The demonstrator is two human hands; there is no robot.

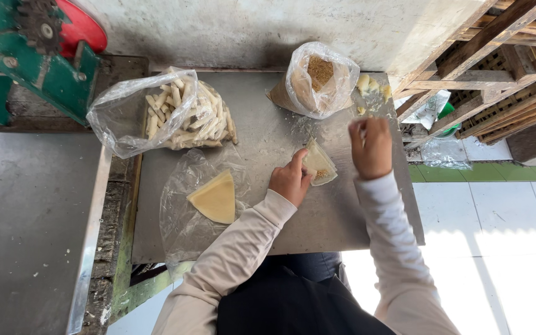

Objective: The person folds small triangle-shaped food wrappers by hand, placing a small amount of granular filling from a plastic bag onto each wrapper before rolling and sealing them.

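Steel worktop (342,217), concrete wall (249,25), white floor tiles (497,211)

Green machine (29,53) cut off at top-left; right hand's (370,147) fingertips hidden.

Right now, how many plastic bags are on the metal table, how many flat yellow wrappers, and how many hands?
Plastic bags: 3, the bag of rolled sticks, the bag of brown crumbs, the flat bag under a wrapper.
Yellow wrappers: 2, the quarter-round wrapper and the small wrapper at the left hand.
Hands: 2, with the right hand raised.
Total: 7
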